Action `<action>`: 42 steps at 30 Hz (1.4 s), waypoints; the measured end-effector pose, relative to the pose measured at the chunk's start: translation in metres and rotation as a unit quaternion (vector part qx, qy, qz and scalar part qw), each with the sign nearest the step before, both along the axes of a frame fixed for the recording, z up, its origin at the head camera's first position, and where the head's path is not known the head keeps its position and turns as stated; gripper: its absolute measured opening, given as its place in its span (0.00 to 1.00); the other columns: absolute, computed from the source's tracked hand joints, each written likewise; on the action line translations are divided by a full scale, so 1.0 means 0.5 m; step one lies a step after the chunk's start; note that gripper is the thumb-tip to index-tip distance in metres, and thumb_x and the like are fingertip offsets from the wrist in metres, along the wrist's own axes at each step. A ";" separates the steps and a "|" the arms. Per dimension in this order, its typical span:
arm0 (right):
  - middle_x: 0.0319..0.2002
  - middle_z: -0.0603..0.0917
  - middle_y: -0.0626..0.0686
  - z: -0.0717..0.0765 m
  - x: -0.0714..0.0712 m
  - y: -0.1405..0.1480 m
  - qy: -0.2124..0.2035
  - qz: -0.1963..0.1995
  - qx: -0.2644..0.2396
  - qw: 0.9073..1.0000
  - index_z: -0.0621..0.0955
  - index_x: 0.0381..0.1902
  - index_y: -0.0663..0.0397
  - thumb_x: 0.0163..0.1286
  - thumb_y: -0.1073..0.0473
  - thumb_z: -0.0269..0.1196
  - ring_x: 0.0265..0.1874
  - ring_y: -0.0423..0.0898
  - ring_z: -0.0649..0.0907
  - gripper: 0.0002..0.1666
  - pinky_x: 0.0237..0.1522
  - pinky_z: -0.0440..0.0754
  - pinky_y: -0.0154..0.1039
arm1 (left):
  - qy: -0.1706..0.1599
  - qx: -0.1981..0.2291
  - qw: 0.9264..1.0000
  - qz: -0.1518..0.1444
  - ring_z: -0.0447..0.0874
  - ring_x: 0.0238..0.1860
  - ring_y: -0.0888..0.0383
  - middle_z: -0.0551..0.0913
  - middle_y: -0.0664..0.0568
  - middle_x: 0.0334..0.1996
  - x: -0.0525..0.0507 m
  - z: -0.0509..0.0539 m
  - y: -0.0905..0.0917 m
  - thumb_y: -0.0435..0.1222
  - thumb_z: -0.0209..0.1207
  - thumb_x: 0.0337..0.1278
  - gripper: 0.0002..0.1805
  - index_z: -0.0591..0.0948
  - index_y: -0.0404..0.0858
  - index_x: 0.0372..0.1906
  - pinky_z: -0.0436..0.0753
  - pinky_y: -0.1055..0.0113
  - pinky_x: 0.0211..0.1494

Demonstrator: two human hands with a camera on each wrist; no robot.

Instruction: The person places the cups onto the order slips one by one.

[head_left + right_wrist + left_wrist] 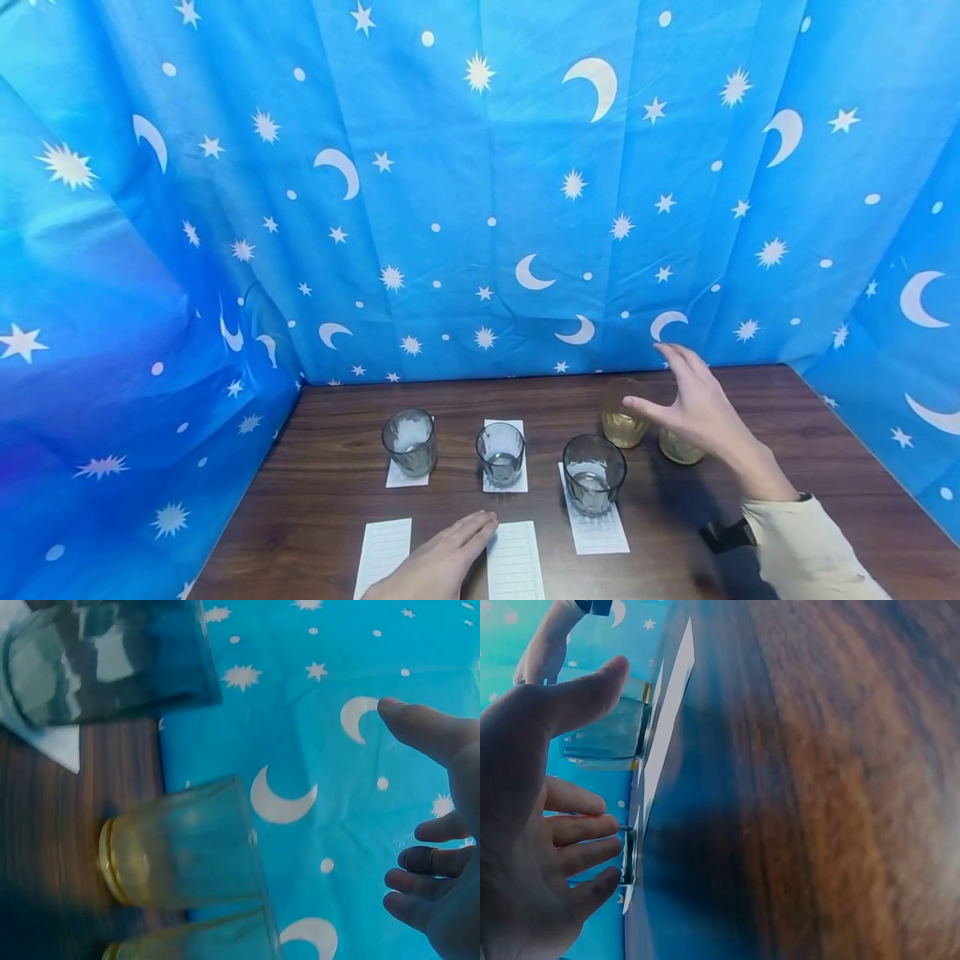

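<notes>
My right hand (708, 412) is raised over the back right of the table, thumb and fingers spread, holding nothing. Below and beside it stand two amber glasses, the left one (622, 431) upright and the other (678, 452) partly hidden by the hand. In the right wrist view the hand (450, 847) is apart from the amber glass (180, 851). My left hand (442, 558) is low at the front, between two paper slips, its fingers extended and nothing in its grasp. Three grey glasses, left (410, 450), middle (500, 457) and right (592, 479), stand upright on paper slips.
Two front paper slips, left (384, 546) and right (515, 558), lie flat with printed lines. The dark wood table (300, 500) ends at a blue cloth backdrop (465, 167) with moons and stars, which also hangs at both sides.
</notes>
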State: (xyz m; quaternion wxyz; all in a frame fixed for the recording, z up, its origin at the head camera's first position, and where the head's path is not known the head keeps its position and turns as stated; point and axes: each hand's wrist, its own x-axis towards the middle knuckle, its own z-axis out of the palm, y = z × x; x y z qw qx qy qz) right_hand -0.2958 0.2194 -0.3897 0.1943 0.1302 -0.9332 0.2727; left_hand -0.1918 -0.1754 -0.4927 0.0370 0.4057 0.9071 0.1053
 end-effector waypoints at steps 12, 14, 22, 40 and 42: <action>0.66 0.63 0.75 -0.033 0.002 0.037 -0.024 -0.007 0.019 0.999 0.63 0.69 0.69 0.51 0.36 0.72 0.63 0.73 0.63 0.60 0.57 0.64 0.75 | 0.061 0.016 0.998 -0.010 0.70 0.67 0.47 0.70 0.40 0.67 0.007 -0.028 0.001 0.68 0.54 0.54 0.52 0.66 0.31 0.69 0.76 0.58 0.65; 0.65 0.63 0.75 -0.038 0.000 0.040 -0.024 -0.006 0.020 0.999 0.63 0.69 0.69 0.51 0.36 0.72 0.63 0.73 0.64 0.60 0.57 0.64 0.75 | 0.080 0.019 0.996 -0.016 0.72 0.66 0.46 0.71 0.39 0.66 0.007 -0.033 0.001 0.68 0.53 0.55 0.51 0.67 0.30 0.68 0.77 0.59 0.64; 0.63 0.65 0.75 -0.067 -0.004 0.058 -0.008 -0.004 0.023 1.000 0.65 0.67 0.69 0.48 0.38 0.75 0.62 0.74 0.64 0.59 0.56 0.65 0.75 | 0.090 0.015 0.996 -0.021 0.73 0.65 0.48 0.73 0.41 0.64 0.016 -0.044 0.006 0.65 0.48 0.63 0.44 0.69 0.31 0.67 0.77 0.60 0.64; 0.64 0.63 0.76 -0.091 -0.012 0.077 -0.033 -0.009 0.015 0.999 0.62 0.69 0.71 0.49 0.37 0.74 0.62 0.75 0.63 0.62 0.56 0.64 0.75 | 0.096 0.014 0.995 -0.016 0.73 0.64 0.46 0.75 0.40 0.62 0.022 -0.054 0.006 0.64 0.46 0.65 0.44 0.69 0.30 0.66 0.76 0.59 0.64; 0.64 0.62 0.77 -0.094 -0.011 0.080 -0.042 -0.012 0.015 0.999 0.62 0.69 0.71 0.50 0.37 0.74 0.62 0.75 0.63 0.62 0.56 0.64 0.76 | 0.089 0.014 0.996 -0.017 0.73 0.65 0.46 0.74 0.40 0.63 0.022 -0.055 0.006 0.65 0.45 0.64 0.45 0.69 0.30 0.66 0.76 0.59 0.65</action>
